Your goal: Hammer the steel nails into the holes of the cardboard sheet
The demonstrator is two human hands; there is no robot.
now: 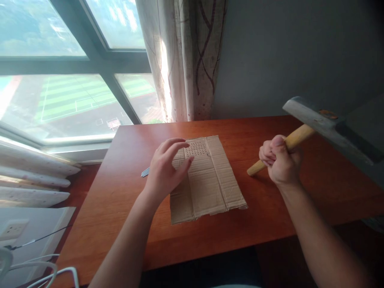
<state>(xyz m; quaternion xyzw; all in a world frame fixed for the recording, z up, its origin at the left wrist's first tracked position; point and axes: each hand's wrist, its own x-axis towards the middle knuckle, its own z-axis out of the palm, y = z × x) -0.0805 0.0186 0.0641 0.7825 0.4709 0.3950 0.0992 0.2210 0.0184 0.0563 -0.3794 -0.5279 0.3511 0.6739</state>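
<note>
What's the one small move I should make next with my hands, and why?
I'd probably draw the left hand back from the dotted patch before any swing: its thumb and fingertips spread beside those dots over the cardboard, while the right hand grips the hammer, head up.

Table (105, 200) spans mid and lower frame; cardboard sheet (207, 188) flat on it, at centre. Left hand (165, 168) over the sheet's upper-left part, patch of holes (198, 149) just right of its fingertips. Small partly hidden object (145, 172) on table, just left of that hand. Right hand (282, 160) right of sheet, around hammer (300, 136), whose head points into upper right. Behind table: window (72, 96) upper left, curtain (180, 60) top centre, wall (285, 60) upper right. Socket (15, 231) lower left, cables (73, 272) below it
</note>
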